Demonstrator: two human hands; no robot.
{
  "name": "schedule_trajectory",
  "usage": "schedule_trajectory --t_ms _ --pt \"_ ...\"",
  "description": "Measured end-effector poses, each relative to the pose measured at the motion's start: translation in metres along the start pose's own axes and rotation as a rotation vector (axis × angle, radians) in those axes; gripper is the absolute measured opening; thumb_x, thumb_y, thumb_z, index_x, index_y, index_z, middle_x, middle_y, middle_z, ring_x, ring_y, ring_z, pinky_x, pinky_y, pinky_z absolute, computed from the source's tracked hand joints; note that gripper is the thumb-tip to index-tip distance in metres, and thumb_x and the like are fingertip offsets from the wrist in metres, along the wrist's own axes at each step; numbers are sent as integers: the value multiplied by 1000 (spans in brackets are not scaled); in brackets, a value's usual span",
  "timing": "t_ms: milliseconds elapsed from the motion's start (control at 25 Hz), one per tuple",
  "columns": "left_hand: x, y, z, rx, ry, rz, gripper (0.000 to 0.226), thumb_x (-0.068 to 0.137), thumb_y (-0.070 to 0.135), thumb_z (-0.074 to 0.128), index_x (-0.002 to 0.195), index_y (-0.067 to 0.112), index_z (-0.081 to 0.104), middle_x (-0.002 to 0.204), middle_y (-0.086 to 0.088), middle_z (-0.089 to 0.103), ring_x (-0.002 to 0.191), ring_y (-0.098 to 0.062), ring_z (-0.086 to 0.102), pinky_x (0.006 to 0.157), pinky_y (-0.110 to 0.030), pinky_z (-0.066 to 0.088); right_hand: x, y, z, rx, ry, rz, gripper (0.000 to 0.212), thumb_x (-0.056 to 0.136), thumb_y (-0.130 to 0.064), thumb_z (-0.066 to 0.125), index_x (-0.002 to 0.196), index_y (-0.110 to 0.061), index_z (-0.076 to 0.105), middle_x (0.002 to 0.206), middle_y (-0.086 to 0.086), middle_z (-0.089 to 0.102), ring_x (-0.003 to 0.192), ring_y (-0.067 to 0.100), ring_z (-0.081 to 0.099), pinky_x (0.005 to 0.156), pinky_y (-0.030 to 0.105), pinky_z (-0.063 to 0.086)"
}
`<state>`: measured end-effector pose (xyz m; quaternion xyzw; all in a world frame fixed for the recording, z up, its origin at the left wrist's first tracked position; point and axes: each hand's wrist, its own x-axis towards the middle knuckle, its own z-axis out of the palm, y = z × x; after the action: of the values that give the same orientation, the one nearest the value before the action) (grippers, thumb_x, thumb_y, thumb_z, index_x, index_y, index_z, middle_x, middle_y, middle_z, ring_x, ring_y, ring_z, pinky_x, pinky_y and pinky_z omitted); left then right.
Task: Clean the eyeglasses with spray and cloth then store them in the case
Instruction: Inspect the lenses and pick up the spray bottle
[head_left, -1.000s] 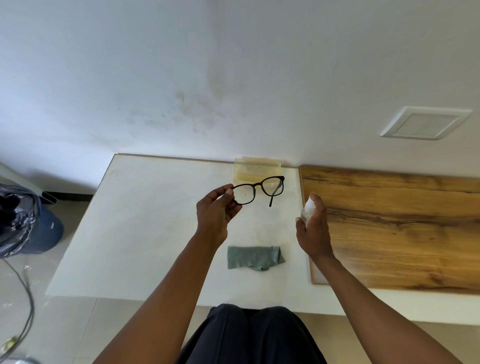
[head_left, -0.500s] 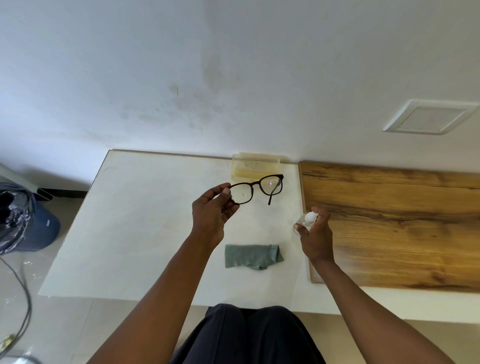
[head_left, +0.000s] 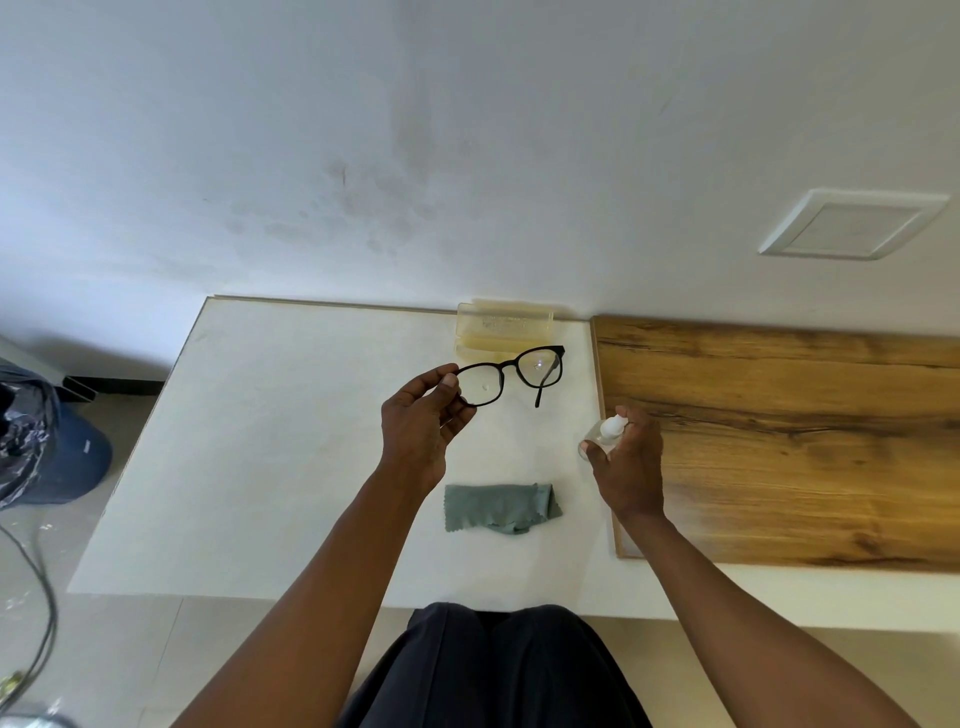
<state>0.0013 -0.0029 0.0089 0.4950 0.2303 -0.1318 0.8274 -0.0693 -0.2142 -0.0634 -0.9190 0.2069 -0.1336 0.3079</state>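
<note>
Your case sits at the table's back; the cloth lies nearer you; the board lies right.

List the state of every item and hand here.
Glasses: unfolded, held above the table.
Bottle: capped, in the right hand.
Cloth: crumpled, lying on the table.
Case: open, against the wall.
Left hand: pinching the glasses.
Right hand: gripping the bottle.

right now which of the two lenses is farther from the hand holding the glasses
The lens beside the dangling temple arm, nearer the case; the left hand pinches the eyeglasses by the other lens's end.
</note>
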Motion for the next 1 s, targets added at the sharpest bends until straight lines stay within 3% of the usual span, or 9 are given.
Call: schedule_trajectory --t_ms 120,240,360,480,560,640,800,1000 --pt "-2 0 0 1 -1 -1 12 87 2 58 88 8 68 61 -5 56 56 -13 56 60 -26 57 -5 -4 -2 -158 109 1 67 68 -20 80 115 -19 33 116 30 48 103 46 46 81 51 40" --pt "-3 1 0 -3 2 -1 12 87 2 58 89 8 68 62 -5 56 56 -14 56 60 -26 58 -18 -11 -2 -251 216 -192 44 75 -36 68 105 -15 44 99 27 56 87 42 54 68 46 44" --pt "-3 1 0 -12 13 -5 12 87 2 58 88 8 68 58 -2 58 56 -14 57 60 -26 58 -34 -17 5 -168 -7 -391 27 84 -34 56 83 -8 60 76 13 61 67 31 61 56 36 46" --pt "-3 1 -1 -20 16 -6 12 87 3 58 87 9 68 57 -1 59 55 -13 57 60 -27 58 -50 -12 18 -237 -272 -169 29 89 -34 57 80 -7 62 79 9 61 70 28 61 56 31 42" --pt "-3 1 -2 -20 20 -7 12 87 3 58 87 9 68 58 -2 58 56 -14 56 60 -27 58 -57 -7 26 -305 -368 55 37 90 -45 49 88 -10 59 91 7 61 81 25 60 62 30 42" --pt "-3 0 -3 -16 22 -9 12 87 3 58 87 9 68 60 -4 57 56 -14 56 61 -27 58 -59 -7 30 -310 -407 166 42 89 -51 47 91 -10 57 94 6 60 85 25 59 65 30 41" --pt "-2 -2 -4 -19 21 -14 12 87 3 58 87 9 68 60 -2 57 55 -13 56 60 -27 58 -56 -15 38 -292 -409 211 42 87 -52 51 94 -11 54 96 4 59 90 25 59 71 33 42" --pt "-2 -4 -6 -18 25 -22 12 87 3 58 88 9 68 62 -3 57 56 -13 56 60 -26 58 -49 -22 42 -171 -423 261 22 90 -29 54 90 -7 57 96 11 62 89 28 58 68 31 41"
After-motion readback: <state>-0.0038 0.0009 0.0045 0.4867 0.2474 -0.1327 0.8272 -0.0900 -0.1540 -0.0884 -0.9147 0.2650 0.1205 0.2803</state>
